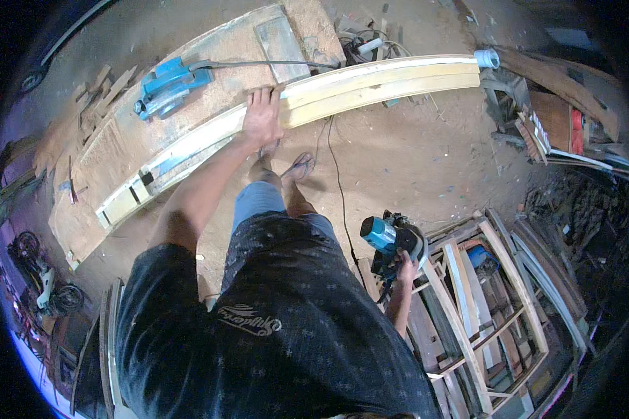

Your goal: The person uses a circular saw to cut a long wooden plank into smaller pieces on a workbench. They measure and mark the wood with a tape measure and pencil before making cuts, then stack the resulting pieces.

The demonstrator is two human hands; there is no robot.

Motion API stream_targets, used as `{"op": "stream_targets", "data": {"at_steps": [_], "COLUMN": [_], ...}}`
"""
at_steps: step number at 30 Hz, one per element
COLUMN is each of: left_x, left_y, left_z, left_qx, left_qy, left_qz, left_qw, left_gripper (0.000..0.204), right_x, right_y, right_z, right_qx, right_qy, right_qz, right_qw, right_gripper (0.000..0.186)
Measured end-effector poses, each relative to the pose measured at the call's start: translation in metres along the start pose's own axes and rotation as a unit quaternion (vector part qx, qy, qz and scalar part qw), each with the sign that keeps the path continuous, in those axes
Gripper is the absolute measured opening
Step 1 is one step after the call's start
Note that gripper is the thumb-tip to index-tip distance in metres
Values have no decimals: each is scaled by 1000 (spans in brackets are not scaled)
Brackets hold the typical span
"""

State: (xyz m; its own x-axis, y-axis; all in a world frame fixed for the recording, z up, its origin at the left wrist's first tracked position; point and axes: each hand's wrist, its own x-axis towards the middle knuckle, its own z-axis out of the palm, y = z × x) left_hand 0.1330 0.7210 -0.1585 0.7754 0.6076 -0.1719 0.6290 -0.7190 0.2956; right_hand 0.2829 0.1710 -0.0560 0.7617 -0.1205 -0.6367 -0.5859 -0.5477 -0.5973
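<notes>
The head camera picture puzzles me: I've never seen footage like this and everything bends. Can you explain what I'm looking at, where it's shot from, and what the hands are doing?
The camera sits on a person's head and looks down, so you see the dark patterned shirt, the legs and sandalled feet from above. Its wide lens bends straight edges.

The left hand presses flat on a long pale wooden plank that lies across a sawdust-covered workbench. On that bench also lies a blue power tool with its cable.

The right hand hangs low at the person's side and grips a blue and black circular saw. Below it, on the dirt floor, lie wooden frames.
</notes>
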Motion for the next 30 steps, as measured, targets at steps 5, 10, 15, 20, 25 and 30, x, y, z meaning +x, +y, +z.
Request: {"op": "stream_targets", "data": {"at_steps": [5,10,15,20,25,30], "left_x": [9,-5,-27,-21,-19,21], "left_y": [6,-5,-59,-80,-88,-33], "left_z": [3,-2,-17,-35,-18,-28], "left_qx": [-25,-80,-68,-53,-69,-85], "left_qy": [-25,11,-56,-195,-131,-153], "left_qz": [-17,-17,-65,-146,-101,-109], "left_qw": [999,997,994,968,984,978], "left_gripper": [124,117,105,100,92,85], "right_x": [10,26,27,18,20,9], "right_y": [9,14,8,-27,-60,-92], "right_z": [-9,-9,-4,16,31,46], "right_qx": [-16,-39,-20,-61,-47,-51], "right_qy": [-44,-27,-31,-15,-37,-43], "right_qz": [32,76,38,44,23,-82], "right_qw": [998,996,999,997,998,994], "right_gripper": [22,30,26,36,36,25]}}
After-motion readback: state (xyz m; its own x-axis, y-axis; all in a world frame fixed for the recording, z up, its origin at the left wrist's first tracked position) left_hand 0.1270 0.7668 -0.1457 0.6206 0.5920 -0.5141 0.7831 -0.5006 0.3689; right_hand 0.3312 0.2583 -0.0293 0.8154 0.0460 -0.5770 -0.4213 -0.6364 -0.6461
